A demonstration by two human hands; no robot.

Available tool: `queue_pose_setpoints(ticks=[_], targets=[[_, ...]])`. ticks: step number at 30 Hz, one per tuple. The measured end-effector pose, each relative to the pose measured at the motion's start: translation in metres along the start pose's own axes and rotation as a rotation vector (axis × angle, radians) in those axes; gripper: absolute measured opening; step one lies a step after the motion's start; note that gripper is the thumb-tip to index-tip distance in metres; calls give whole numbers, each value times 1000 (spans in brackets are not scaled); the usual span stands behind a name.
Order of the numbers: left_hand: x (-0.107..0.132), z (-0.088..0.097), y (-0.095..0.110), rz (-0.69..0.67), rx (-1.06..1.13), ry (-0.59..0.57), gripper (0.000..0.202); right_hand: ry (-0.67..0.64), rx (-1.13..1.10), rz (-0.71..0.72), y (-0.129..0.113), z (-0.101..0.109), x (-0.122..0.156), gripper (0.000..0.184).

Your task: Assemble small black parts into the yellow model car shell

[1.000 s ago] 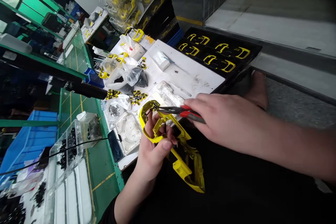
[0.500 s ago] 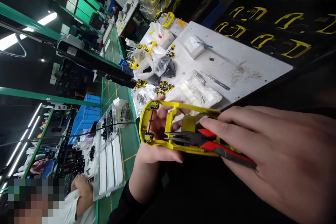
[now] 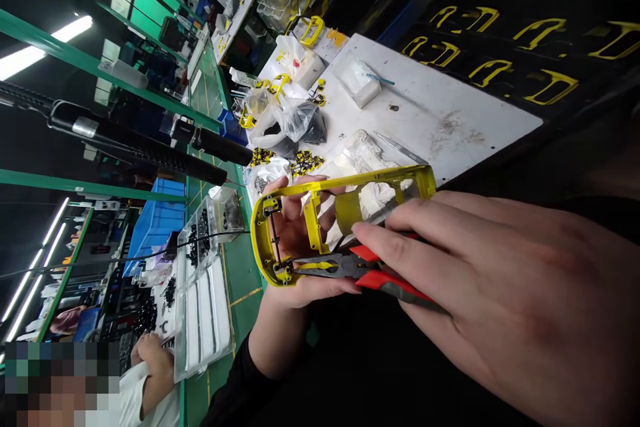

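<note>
We see a yellow frame (image 3: 314, 223), long and rounded at one end, a crossbar inside it and a thin dark rod (image 3: 275, 238) spanning the curve, held up before the white surface (image 3: 425, 107). Our left hand (image 3: 294, 240) curls around it, thumb along the lower side; our right hand (image 3: 475, 280) grips red-handled pliers (image 3: 370, 275), tips by the rod's lower end.
</note>
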State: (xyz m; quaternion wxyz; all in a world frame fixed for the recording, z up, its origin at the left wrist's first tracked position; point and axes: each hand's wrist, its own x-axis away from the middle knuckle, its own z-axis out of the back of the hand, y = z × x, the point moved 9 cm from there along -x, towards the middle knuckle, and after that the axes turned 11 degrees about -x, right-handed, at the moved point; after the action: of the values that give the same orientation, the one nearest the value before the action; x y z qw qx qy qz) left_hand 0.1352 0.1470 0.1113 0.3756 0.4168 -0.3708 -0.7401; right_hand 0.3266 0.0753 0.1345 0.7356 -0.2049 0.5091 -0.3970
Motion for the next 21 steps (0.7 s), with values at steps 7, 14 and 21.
queue_pose_setpoints(ticks=[7,14,21], targets=[[3,2,3,27,-91,72,107,-174,89,59,6,-9,-4,37],[9,3,-3,47,-16,102,110,-298,2,3,14,-19,-17,35],[-13,51,13,16,-178,268,96,-116,144,-136,64,15,-15,35]])
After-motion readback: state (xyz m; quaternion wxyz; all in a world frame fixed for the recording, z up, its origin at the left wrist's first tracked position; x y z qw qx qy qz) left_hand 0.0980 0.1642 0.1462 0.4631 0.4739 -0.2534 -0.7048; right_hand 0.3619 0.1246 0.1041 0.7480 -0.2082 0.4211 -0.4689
